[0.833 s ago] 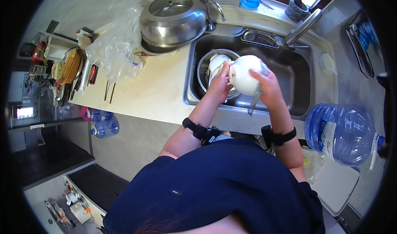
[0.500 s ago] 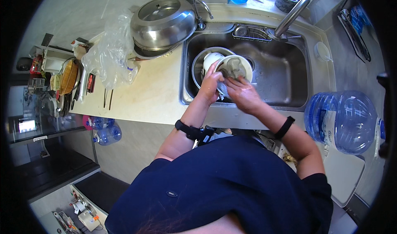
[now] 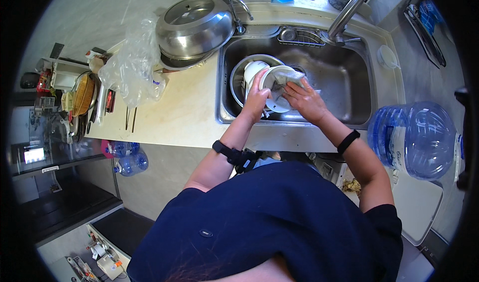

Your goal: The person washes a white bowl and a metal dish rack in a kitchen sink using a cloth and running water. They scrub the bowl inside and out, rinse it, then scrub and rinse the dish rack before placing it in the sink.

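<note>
Over the left side of the sink (image 3: 344, 117), my left hand (image 3: 256, 100) grips a white bowl (image 3: 267, 82) by its left rim, thumb along the edge. The bowl is tilted toward the right. My right hand (image 3: 305, 101) presses a greyish wet dishcloth (image 3: 288, 77) against the bowl's inside and right rim, fingers closed over the cloth. Below, a round metal basin (image 3: 236, 82) stands in the sink with more white dishes (image 3: 255, 68) in it, partly hidden by the bowl and my hands.
A large steel pot (image 3: 197, 27) stands left of the sink beside a clear plastic bag (image 3: 132, 67). The faucet (image 3: 347, 17) rises at the sink's back right corner, near a wire rack (image 3: 302, 37). To the right lies a big blue water bottle (image 3: 416, 140). Chopsticks (image 3: 130, 120) lie on the left counter.
My right hand has slid right with the dishcloth, from the bowl's middle to its right rim. The bowl tips more to the right, while my left hand keeps its grip.
</note>
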A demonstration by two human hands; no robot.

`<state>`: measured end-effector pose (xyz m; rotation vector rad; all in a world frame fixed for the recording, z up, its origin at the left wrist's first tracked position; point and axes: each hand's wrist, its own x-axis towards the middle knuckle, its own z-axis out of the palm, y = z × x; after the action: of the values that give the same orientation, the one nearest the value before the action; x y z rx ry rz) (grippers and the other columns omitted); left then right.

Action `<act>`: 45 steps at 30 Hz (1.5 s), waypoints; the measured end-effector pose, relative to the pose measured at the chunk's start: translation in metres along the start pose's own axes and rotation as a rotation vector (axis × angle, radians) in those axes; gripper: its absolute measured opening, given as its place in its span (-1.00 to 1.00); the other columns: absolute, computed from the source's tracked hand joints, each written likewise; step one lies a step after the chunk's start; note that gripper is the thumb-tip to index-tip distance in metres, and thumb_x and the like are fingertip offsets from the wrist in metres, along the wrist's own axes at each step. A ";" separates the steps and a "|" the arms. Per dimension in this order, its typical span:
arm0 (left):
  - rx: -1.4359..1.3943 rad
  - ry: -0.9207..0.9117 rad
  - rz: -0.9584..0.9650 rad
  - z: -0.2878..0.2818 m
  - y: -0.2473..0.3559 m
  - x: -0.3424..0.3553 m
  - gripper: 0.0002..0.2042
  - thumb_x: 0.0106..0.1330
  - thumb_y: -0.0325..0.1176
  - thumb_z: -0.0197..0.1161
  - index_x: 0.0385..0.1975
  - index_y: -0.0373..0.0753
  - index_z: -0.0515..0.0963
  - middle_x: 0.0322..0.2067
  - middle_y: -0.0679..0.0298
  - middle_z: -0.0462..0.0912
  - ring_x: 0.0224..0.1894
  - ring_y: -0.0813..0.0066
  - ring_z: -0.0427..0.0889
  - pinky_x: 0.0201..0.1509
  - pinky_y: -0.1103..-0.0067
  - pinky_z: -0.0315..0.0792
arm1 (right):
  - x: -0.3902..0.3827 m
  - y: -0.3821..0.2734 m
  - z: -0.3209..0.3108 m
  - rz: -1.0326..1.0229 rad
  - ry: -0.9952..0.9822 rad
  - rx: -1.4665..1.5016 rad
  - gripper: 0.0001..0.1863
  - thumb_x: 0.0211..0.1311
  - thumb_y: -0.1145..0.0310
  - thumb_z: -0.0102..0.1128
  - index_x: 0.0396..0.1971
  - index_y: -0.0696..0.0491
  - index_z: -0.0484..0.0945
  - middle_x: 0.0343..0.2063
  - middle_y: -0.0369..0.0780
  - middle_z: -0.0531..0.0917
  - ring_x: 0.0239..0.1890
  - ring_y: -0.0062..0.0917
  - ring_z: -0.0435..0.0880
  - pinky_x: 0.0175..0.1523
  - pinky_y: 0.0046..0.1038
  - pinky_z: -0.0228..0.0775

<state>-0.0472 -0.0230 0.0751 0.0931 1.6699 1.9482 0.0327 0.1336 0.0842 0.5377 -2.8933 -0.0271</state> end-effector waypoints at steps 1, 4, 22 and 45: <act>-0.106 0.005 0.007 0.002 0.000 -0.001 -0.33 0.01 -0.56 -0.05 0.27 -0.08 0.23 0.13 0.13 0.32 0.04 0.33 0.42 0.09 0.58 0.33 | -0.002 0.004 0.002 -0.040 0.036 -0.007 -0.74 0.12 0.40 0.05 -0.19 -0.05 0.61 -0.04 -0.27 0.62 0.14 -0.48 0.49 0.38 -0.27 0.04; -0.339 0.050 -0.047 0.018 0.000 -0.002 -0.31 0.01 -0.56 -0.04 0.29 -0.06 0.19 0.14 0.14 0.31 0.03 0.35 0.42 0.07 0.60 0.34 | -0.005 0.006 0.008 0.124 -0.014 0.542 -0.76 0.12 0.34 0.12 -0.18 -0.03 0.58 -0.19 -0.19 0.64 0.01 -0.32 0.57 0.23 -0.32 0.27; 0.069 0.110 0.177 0.000 0.001 0.001 -0.40 0.00 -0.54 -0.03 0.18 -0.18 0.34 0.12 0.10 0.38 0.16 0.28 0.37 0.20 0.53 0.28 | 0.005 -0.008 0.013 0.097 0.057 0.026 -0.69 0.10 0.40 0.05 -0.15 -0.05 0.63 -0.05 -0.30 0.63 0.15 -0.47 0.50 0.43 -0.13 -0.12; -0.078 0.121 0.127 0.004 -0.017 0.013 -0.45 0.07 -0.47 0.14 0.17 -0.22 0.34 0.07 0.13 0.44 0.10 0.33 0.41 0.22 0.52 0.25 | 0.005 0.002 0.012 0.005 -0.099 -0.004 -0.70 0.15 0.42 0.04 -0.11 0.01 0.60 0.02 -0.25 0.59 0.25 -0.44 0.37 0.40 -0.18 -0.03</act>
<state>-0.0496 -0.0124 0.0560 0.0533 1.6982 2.1496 0.0251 0.1330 0.0739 0.5427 -2.9907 -0.0598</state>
